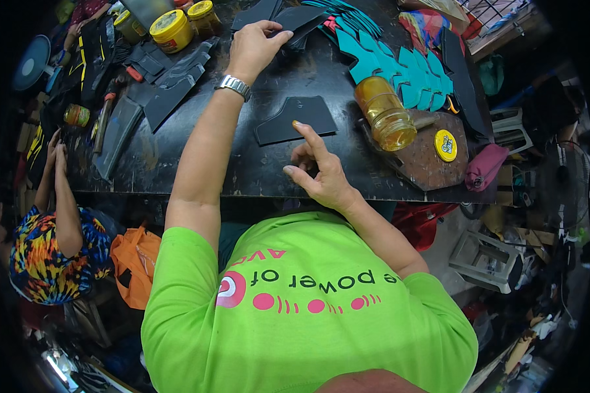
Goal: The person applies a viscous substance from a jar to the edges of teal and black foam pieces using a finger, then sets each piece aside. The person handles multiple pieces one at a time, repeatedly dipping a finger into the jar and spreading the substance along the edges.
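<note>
My left hand (254,51), with a metal watch at the wrist, reaches to the far side of the table. Its thumb and fingers close on the edge of a dark cut piece (300,21) at a pile of similar flat pieces. Nearer me, my right hand (322,175) hovers palm inward with its index finger stretched out, thumb apart and the other fingers curled. It holds nothing, and an orange-yellow smear shows on the index fingertip. Just beyond that fingertip another dark cut piece (296,120) lies flat on the black table (242,177).
A jar of amber liquid (385,114) lies tilted beside a brown board (432,167) bearing a yellow lid (446,145). Teal cut pieces (367,56) spread at the far right. Yellow tubs (170,31) and a hammer (105,118) are left. A person in a patterned shirt (56,252) sits leftward.
</note>
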The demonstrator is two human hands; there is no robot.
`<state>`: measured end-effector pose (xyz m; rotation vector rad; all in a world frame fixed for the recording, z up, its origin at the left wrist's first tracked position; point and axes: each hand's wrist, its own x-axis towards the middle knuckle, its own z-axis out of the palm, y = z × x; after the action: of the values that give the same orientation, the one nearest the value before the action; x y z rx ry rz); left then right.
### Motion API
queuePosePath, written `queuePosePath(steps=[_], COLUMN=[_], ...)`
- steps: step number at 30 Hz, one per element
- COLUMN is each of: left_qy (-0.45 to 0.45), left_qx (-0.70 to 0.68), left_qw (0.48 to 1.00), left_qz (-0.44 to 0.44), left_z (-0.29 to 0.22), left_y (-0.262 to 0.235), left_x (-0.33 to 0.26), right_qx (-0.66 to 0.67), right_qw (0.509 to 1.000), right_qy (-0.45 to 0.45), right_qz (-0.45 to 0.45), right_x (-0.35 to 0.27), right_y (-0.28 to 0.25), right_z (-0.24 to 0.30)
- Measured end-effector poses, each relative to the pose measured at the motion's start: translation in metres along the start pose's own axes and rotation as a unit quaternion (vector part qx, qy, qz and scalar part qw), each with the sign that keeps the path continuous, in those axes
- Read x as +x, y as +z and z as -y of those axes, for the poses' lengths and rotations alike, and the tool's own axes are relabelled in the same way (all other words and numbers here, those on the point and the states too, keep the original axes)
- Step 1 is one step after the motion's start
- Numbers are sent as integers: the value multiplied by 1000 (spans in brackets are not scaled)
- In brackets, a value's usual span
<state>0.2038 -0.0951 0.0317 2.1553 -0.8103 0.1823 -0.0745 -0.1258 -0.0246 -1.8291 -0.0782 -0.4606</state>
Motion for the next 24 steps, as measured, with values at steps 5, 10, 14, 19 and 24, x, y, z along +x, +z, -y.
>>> queuePosePath(steps=[5,10,14,19,24], left_qy=[41,38,53,90,121], left_qx=[94,130,155,107,-18], left_qw=[995,991,986,987,987], left_qz=[6,11,-22,-77,-102], left_z=[-11,-14,-10,3,13], left_y=[-2,-2,3,7,7], left_x=[-5,-8,-9,-4,-5], right_qx=[-5,-10,-4,-5,-4], right_qw=[1000,1000,1000,1000,1000], right_qy=[9,5,7,11,22], right_qz=[7,7,6,10,8], right_x=[1,1,1,1,2], right_y=[0,0,0,0,0], right_z=[1,1,0,-1,0])
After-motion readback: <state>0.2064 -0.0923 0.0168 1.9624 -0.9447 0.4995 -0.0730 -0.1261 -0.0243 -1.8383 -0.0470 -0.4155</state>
